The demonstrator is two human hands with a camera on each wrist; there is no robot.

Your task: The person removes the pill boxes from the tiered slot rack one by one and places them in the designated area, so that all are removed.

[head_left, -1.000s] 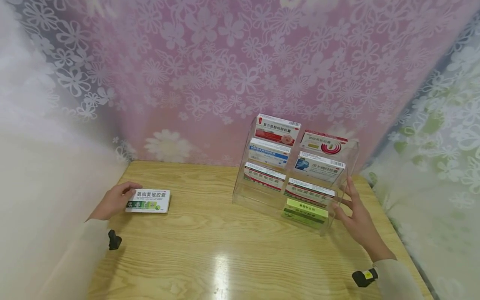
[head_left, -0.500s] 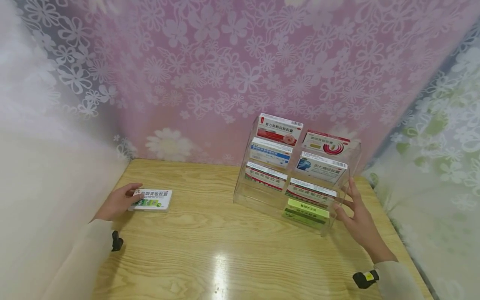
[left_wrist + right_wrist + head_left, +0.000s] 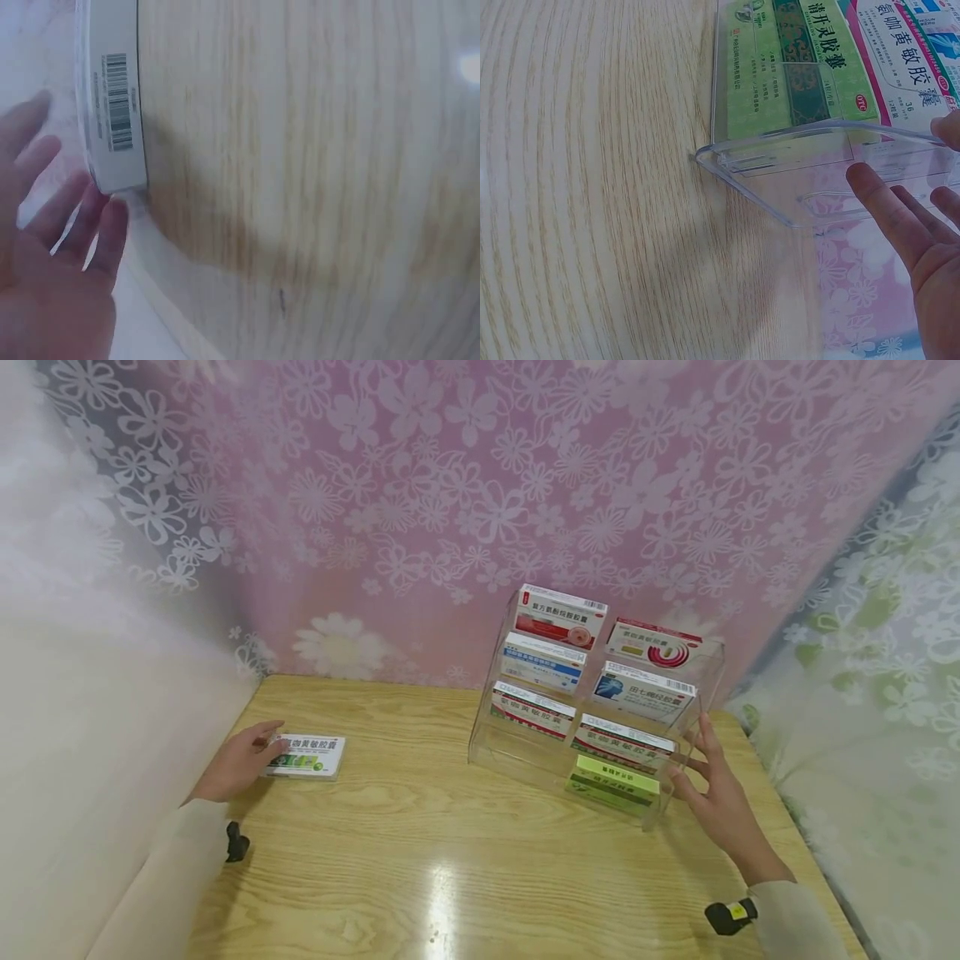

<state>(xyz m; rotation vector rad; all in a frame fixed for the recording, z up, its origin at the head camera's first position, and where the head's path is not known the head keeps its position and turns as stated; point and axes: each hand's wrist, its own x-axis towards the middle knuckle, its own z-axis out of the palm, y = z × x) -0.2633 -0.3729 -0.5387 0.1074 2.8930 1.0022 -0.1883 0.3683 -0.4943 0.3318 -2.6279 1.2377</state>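
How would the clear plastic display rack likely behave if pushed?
The clear plastic display rack looks stiff, its panels standing straight. Its glossy plastic might slide on the wooden table. Medicine boxes up to the top tier could make it tip if pushed high.

Table (image 3: 360, 860): wooden, glare-streaked
Back cloth (image 3: 420, 543): pink, white-flowered
Right cloth (image 3: 892, 710): pale, green-leaved
Left cloth (image 3: 97, 635): mostly whitish

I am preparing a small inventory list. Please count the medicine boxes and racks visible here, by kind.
Medicine boxes in the rack: 7
Medicine box at the left hand: 1
Clear plastic rack: 1
Total: 9
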